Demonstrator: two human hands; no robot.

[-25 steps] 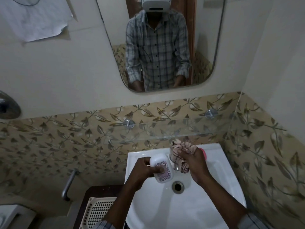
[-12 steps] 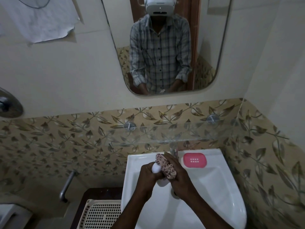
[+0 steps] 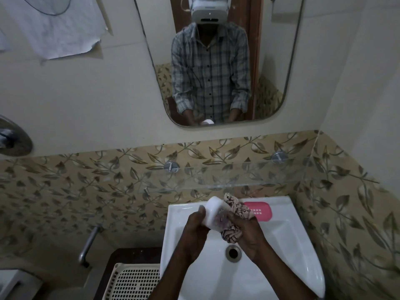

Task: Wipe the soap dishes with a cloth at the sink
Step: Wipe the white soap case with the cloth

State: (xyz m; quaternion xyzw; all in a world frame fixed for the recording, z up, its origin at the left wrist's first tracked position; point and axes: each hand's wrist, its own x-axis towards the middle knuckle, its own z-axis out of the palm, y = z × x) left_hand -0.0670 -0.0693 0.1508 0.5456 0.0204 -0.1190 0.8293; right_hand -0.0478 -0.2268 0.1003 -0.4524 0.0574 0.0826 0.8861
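left hand (image 3: 195, 232) grips white soap dish (image 3: 214, 211), right hand (image 3: 249, 232) presses bunched cloth (image 3: 234, 221) against it, lower centre above sink (image 3: 281, 245) basin; pink soap dish (image 3: 260, 210) on back rim.

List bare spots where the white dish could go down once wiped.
Free: sink ledge left of the hands, and the glass shelf above the sink. The basin right of the drain is open too, though sloped. Crowded: ledge's right end holds the pink soap dish; the middle is filled by left hand, white soap dish, cloth and right hand.
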